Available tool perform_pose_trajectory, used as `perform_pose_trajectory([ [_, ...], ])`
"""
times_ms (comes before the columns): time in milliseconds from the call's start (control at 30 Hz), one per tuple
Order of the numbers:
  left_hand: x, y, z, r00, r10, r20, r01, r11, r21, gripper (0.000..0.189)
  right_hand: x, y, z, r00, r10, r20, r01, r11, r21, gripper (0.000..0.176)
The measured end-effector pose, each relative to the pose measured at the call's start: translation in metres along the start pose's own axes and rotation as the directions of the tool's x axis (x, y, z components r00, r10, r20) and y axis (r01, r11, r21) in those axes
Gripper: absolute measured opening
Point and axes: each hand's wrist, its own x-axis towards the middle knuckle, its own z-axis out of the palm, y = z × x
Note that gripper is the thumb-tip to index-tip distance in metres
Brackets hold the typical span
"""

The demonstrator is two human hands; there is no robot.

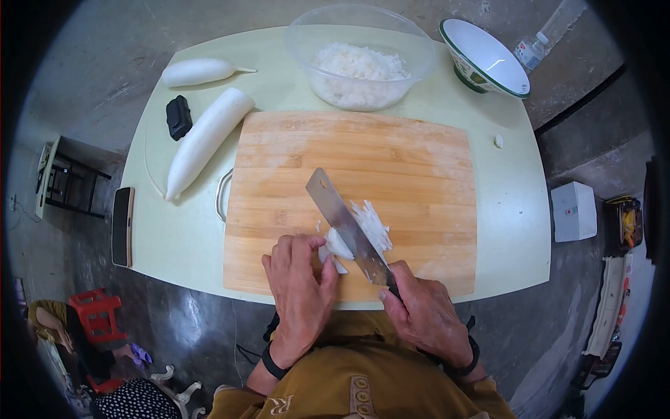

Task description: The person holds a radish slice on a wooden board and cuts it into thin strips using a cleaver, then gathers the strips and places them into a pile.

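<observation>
My right hand (427,314) is closed round the handle of a kitchen knife (342,216), whose wide blade points away and to the left over the wooden cutting board (349,150). Curled on the near part of the board, my left hand (299,283) presses its fingertips on a small piece of white radish (340,244) left of the blade. Thin slices lie partly under those fingers. To the right of the blade is a small pile of radish strips (373,225). Tiny bits cling to the blade near the handle.
Behind the board stands a clear plastic bowl (303,49) of shredded radish (359,63). A white bowl (485,56) with a green rim sits tilted at right. Two whole radishes (209,143), a black case (179,117) and a phone (122,227) lie at left.
</observation>
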Motion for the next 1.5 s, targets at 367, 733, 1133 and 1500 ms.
perform_pose_trajectory([
  [367, -0.01, 0.004, -0.002, 0.994, 0.113, -0.012, -0.112, 0.991, 0.075, 0.026, 0.0, -0.001, -0.002, 1.0, 0.013, 0.018, -0.013, 1.0, 0.011, 0.026],
  [733, -0.012, -0.002, -0.001, 0.983, 0.18, -0.016, -0.178, 0.978, 0.111, 0.024, 0.001, -0.001, -0.002, 0.995, 0.088, 0.036, -0.09, 0.995, 0.051, 0.027],
  [1133, -0.011, -0.019, -0.008, 0.968, 0.245, 0.062, -0.251, 0.96, 0.128, 0.022, 0.002, -0.002, -0.004, 0.996, 0.07, 0.061, -0.072, 0.997, 0.031, 0.026],
  [1500, -0.01, -0.015, -0.013, 0.967, 0.255, 0.016, -0.255, 0.96, 0.115, 0.029, 0.004, -0.004, -0.006, 0.998, -0.012, 0.068, 0.014, 1.0, -0.021, 0.024],
])
